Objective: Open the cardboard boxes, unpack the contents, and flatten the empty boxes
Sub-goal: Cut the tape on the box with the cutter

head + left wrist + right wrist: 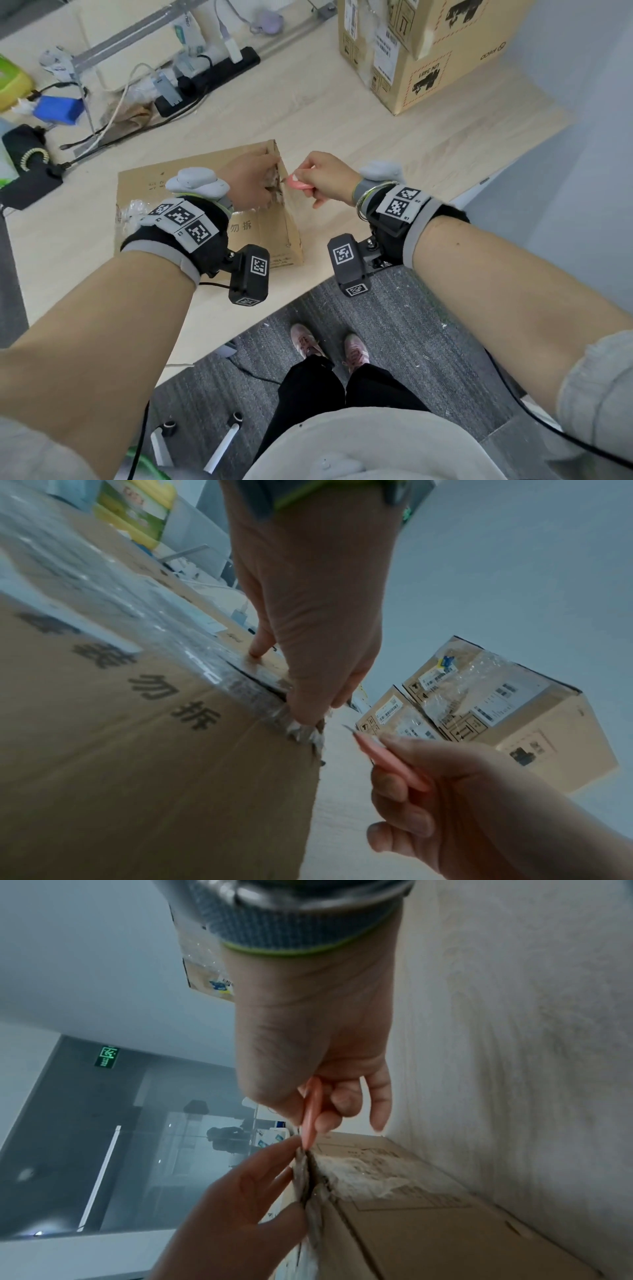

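- The pale wood-grain worktop (342,113) carries a flat brown cardboard box (147,192) with printed characters and clear tape, lying near its front edge.
- Two taller stacked brown cardboard boxes (404,51) with shipping labels stand at the far right, well apart.
- The left hand (248,183) rests on the flat box's right corner, its fingers (304,712) pinching torn tape at the edge.
- The right hand (325,180) is curled round a small pink box cutter (298,183), its tip just beside that taped corner.
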The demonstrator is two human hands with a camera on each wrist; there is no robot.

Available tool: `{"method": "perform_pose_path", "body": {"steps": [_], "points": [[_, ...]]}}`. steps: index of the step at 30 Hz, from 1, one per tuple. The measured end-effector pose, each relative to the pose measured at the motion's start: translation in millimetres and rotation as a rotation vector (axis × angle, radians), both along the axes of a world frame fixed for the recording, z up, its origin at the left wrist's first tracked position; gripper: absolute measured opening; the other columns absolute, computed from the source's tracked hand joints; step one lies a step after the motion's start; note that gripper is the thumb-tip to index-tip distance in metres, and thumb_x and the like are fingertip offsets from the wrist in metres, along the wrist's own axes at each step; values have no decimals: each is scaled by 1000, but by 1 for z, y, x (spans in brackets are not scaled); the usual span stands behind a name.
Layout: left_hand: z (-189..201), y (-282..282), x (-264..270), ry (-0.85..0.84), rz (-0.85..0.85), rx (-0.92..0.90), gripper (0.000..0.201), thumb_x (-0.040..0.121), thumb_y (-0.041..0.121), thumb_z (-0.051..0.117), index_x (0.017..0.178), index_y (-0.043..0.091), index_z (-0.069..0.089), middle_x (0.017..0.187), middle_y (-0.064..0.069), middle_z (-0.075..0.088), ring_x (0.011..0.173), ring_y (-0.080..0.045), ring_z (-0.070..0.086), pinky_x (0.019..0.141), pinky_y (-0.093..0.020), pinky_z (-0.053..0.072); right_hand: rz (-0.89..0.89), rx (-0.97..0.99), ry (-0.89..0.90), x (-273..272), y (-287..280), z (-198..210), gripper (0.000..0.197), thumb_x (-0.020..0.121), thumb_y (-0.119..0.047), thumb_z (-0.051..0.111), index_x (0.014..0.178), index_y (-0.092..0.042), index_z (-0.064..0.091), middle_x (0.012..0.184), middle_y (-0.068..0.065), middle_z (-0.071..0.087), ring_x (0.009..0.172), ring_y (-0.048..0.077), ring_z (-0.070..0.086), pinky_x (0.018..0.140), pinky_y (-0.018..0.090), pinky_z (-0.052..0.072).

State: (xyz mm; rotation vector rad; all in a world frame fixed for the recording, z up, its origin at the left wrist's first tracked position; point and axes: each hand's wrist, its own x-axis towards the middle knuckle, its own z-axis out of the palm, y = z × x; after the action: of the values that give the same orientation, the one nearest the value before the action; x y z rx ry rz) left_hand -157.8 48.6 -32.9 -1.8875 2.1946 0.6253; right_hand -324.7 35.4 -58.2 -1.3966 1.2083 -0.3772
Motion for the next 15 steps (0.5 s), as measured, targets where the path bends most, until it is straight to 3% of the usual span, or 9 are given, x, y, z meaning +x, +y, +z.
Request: {"method": "perform_pose_path", "body": {"steps": [3,7,11,13,15], "points": [[-1,10,9,61,94,-46,62,84,12,63,142,13,41,140,-9,47,124,-28,46,96,-34,40,-63,-60,43,0,4,6,7,96,-17,44,89,-16,46,68,1,57,49,11,44,52,28,45],[9,26,24,61,178,-108,62,88,25,63,143,9,38,145,-12,43,131,-32,40,107,-40,33,-71,-114,3,20,9,22,4,91,-15,49,92,-16,45,65,3,59,46,21,44,43,25,38],[2,55,71,37,377,-286,49,95,26,53,143,22,42,153,-11,31,139,-33,29,112,-49,25,133,-65,9,61,35,36,19,93,-11,50,111,-15,46,69,8,61,48,21,56,48,31,52],[-8,72,94,-39,501,-271,47,99,32,44,145,25,39,155,-11,25,142,-33,20,113,-51,17,201,12,43,80,51,38,10,94,-7,46,100,-7,53,69,9,59,50,21,57,49,34,53],[-16,89,120,-146,618,-193,50,99,46,35,147,33,33,158,-9,16,144,-37,11,110,-63,14,325,117,120,99,71,37,18,97,-9,42,86,-2,54,70,11,60,48,22,60,41,29,52]]}}
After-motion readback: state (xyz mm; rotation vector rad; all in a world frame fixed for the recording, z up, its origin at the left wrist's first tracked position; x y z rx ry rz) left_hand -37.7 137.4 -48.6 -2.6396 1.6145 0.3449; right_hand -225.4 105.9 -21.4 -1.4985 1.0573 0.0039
